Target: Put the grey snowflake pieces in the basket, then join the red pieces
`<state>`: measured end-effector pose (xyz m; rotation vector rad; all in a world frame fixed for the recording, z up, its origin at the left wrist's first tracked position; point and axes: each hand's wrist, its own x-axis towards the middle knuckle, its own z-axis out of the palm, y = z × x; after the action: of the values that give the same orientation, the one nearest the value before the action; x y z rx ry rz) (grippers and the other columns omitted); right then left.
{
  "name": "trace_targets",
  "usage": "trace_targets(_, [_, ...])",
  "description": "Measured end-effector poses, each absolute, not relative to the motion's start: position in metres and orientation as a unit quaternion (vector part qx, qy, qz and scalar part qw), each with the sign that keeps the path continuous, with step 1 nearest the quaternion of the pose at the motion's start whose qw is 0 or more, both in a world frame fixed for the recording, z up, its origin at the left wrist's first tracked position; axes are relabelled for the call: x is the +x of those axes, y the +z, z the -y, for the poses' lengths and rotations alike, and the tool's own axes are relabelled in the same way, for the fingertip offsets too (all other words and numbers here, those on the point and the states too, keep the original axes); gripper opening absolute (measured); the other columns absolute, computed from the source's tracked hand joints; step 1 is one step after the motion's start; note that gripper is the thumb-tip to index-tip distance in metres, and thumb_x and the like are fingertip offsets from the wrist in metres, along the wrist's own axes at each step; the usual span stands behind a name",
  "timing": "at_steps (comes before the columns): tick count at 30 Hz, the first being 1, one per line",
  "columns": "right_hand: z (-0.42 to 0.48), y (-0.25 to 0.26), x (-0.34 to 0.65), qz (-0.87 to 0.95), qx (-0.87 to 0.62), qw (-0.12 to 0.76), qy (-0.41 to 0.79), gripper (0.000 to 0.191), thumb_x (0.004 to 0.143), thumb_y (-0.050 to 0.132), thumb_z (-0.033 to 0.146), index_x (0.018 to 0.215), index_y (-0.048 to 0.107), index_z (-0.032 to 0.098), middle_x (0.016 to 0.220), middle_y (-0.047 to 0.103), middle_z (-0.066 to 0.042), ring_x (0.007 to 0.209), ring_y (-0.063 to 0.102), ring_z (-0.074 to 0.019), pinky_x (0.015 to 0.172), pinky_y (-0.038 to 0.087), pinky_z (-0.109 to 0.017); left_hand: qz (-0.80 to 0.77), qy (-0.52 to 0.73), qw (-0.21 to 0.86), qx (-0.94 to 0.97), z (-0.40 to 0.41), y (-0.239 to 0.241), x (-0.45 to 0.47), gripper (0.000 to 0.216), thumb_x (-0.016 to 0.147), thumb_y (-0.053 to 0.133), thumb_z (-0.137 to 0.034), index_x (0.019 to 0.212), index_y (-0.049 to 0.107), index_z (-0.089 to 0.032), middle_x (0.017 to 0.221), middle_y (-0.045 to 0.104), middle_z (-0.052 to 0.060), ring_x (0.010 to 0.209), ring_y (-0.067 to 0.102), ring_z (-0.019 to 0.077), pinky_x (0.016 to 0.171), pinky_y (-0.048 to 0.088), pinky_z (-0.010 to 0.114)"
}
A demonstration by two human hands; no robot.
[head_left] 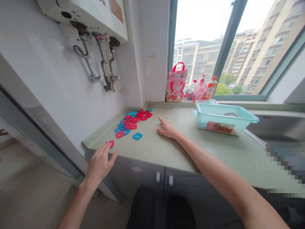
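Flat red and blue toy pieces with notched edges lie heaped on the counter's left corner, among them a red piece [131,126] at the front of the pile. A lone blue piece [137,136] lies a little to the right. At the counter's front edge, my left hand [100,162] reaches over another red piece [111,144]; its fingertips partly cover it, fingers stretched out and thumb apart. My right hand [168,129] is low over the counter, right of the pile, with index finger and thumb spread and nothing in it.
A turquoise plastic tub [224,116] with something grey inside stands on the counter [157,152] to the right, beside a steel sink [276,127]. A pink bag [176,86] and several bottles line the windowsill. Pipes [103,63] hang from a wall heater [90,16] at upper left.
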<state>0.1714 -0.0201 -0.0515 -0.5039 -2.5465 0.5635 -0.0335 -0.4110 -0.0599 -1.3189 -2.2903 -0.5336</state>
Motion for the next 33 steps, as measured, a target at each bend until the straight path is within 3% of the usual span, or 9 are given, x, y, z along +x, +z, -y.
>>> trace_targets(4, [0.027,-0.046,0.176,0.932,-0.179,0.242,0.199,0.09,0.098,0.064,0.038,0.174,0.018,0.022,0.163,0.051,-0.021,0.146,0.054,-0.035,0.123,0.037,-0.057,0.761,-0.157,0.182,-0.602,0.393,-0.054,0.037,0.07,0.104,0.046,-0.066,0.158,0.053,-0.023,0.159,0.057,0.014,0.15,0.051,0.0336,0.129,0.035,0.056])
trace_targets(7, [0.043,-0.039,0.189,0.938,-0.122,0.234,0.226,0.081,0.103,0.058,0.053,0.172,0.028,0.022,0.162,0.052,-0.02,0.146,0.054,-0.0343,0.123,0.039,-0.055,0.715,-0.126,0.149,-0.672,0.358,-0.038,0.054,0.095,0.096,0.049,-0.082,0.17,0.033,-0.026,0.175,0.03,0.016,0.162,0.028,0.0394,0.131,0.017,0.071])
trace_targets(9, [0.057,-0.036,0.197,0.945,-0.052,0.211,0.245,0.08,0.101,0.059,0.064,0.168,0.038,0.026,0.162,0.053,-0.016,0.147,0.054,-0.034,0.124,0.039,-0.054,0.745,-0.144,0.163,-0.631,0.34,-0.029,0.041,0.094,0.098,0.044,-0.081,0.171,0.029,-0.023,0.177,0.022,0.018,0.165,0.022,0.0392,0.13,0.015,0.072])
trace_targets(13, [0.07,-0.035,0.199,0.96,0.013,0.185,0.21,0.083,0.088,0.075,0.068,0.159,0.054,0.03,0.161,0.055,-0.013,0.148,0.052,-0.0361,0.124,0.039,-0.054,0.826,-0.154,0.163,-0.517,0.341,-0.026,-0.003,0.078,0.106,0.038,-0.07,0.163,0.046,-0.018,0.167,0.045,0.021,0.159,0.037,0.0394,0.129,0.015,0.075])
trace_targets(19, [0.034,-0.041,0.189,0.951,-0.134,0.23,0.16,0.05,0.107,0.052,0.051,0.143,0.069,0.021,0.147,0.067,-0.017,0.138,0.062,-0.0341,0.12,0.044,-0.053,0.797,-0.188,0.239,-0.523,0.384,-0.049,0.027,0.05,0.104,0.051,-0.057,0.136,0.071,-0.025,0.14,0.071,0.016,0.131,0.063,0.0378,0.12,0.039,0.065])
trace_targets(22, [0.024,-0.04,0.192,0.943,-0.152,0.23,0.186,0.049,0.111,0.043,0.049,0.137,0.073,0.021,0.143,0.07,-0.015,0.136,0.064,-0.0326,0.12,0.045,-0.052,0.745,-0.212,0.228,-0.59,0.381,-0.053,0.067,0.049,0.1,0.06,-0.058,0.138,0.07,-0.028,0.139,0.07,0.014,0.129,0.063,0.0364,0.111,0.049,0.057])
trace_targets(25, [0.03,-0.035,0.197,0.948,-0.102,0.217,0.21,0.053,0.109,0.045,0.057,0.136,0.074,0.022,0.144,0.07,-0.014,0.137,0.063,-0.0327,0.121,0.044,-0.053,0.703,-0.213,0.172,-0.656,0.35,-0.048,0.091,0.064,0.097,0.061,-0.067,0.148,0.063,-0.027,0.149,0.065,0.013,0.137,0.059,0.0365,0.114,0.048,0.055])
trace_targets(29, [0.044,-0.03,0.202,0.946,-0.038,0.212,0.242,0.055,0.101,0.061,0.062,0.14,0.072,0.025,0.142,0.071,-0.011,0.134,0.065,-0.0309,0.117,0.048,-0.049,0.698,-0.213,0.123,-0.673,0.302,-0.039,0.091,0.086,0.093,0.057,-0.08,0.16,0.051,-0.027,0.159,0.056,0.015,0.148,0.05,0.0393,0.121,0.04,0.058])
trace_targets(33, [0.042,-0.032,0.201,0.956,-0.024,0.217,0.195,0.035,0.095,0.072,0.046,0.127,0.081,0.032,0.134,0.075,-0.007,0.127,0.068,-0.0295,0.114,0.051,-0.044,0.709,-0.222,0.122,-0.658,0.29,-0.04,0.087,0.089,0.094,0.056,-0.079,0.165,0.043,-0.027,0.161,0.053,0.017,0.149,0.049,0.0396,0.12,0.041,0.058])
